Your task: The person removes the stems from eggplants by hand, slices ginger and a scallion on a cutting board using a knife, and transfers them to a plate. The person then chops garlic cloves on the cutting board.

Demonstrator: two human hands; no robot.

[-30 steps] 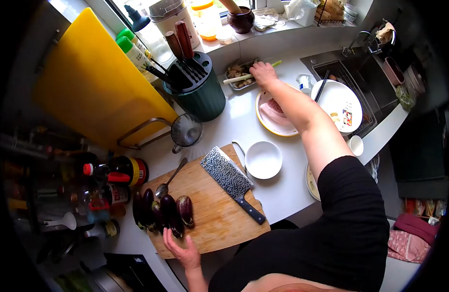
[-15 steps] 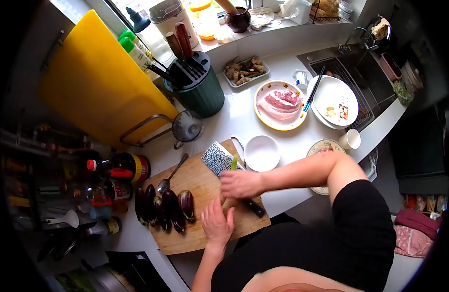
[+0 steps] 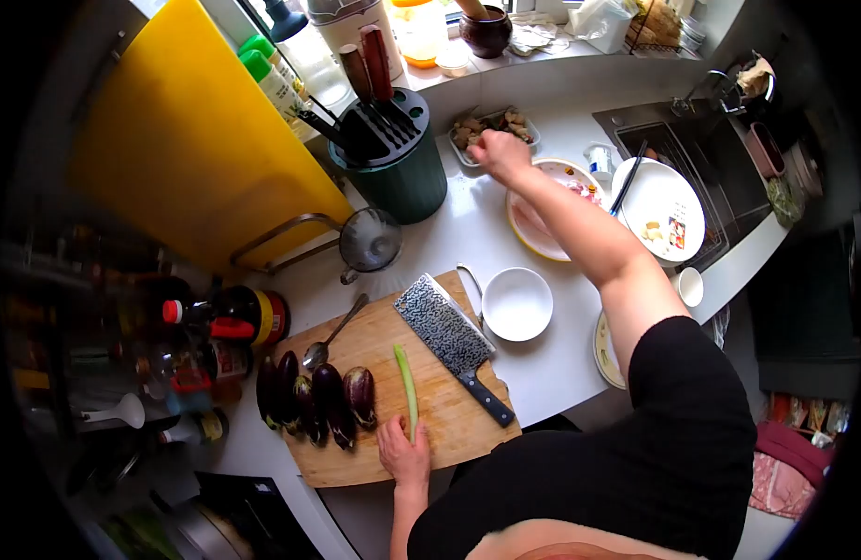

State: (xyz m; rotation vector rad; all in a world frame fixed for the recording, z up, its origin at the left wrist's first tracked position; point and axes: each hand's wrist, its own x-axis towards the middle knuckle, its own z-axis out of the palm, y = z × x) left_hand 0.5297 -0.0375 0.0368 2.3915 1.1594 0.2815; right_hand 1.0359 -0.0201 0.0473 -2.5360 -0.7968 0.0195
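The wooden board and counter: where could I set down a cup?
On the board, between the spoon and the cleaver; on the counter, between the knife block, glass jug and white bowl. It's crowded at the board's left, with eggplants beside the left hand and green stalk, and around the meat plate, under the right arm.

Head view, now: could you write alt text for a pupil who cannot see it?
A person's left hand touches a green stalk on a wooden board, between dark eggplants and a cleaver. The right hand is by a food tray.
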